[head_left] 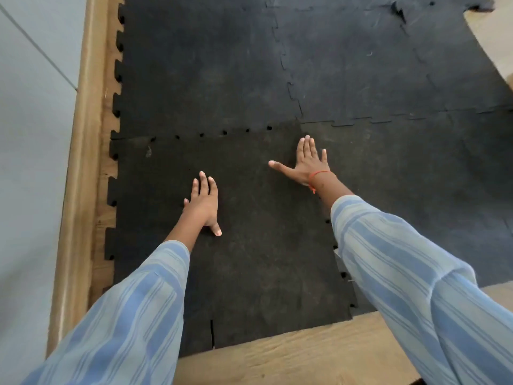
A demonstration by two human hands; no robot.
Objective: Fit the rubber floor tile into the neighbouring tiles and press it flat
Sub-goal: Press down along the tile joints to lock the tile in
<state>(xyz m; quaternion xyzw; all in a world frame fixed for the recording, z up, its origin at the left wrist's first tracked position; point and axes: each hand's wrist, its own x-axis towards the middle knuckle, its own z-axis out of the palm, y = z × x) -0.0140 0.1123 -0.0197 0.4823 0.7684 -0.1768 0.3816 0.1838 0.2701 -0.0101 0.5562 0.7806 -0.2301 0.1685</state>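
A black rubber floor tile [258, 245] with jigsaw-cut edges lies in front of me, its far edge overlapping the tile behind it [200, 68]. Small gaps show along that far seam and down the right seam. My left hand [204, 202] lies flat, palm down, near the tile's middle left, fingers apart. My right hand [305, 162], with an orange thread on the wrist, rests flat on the tile's far right corner, beside the right-hand neighbouring tile [416, 176]. Neither hand holds anything.
More black interlocking tiles [361, 59] cover the floor farther away. A wooden skirting [83, 134] and a pale wall [30, 162] run along the left. Bare wooden floor [291, 354] shows in front of the tile and at the far right [494, 45].
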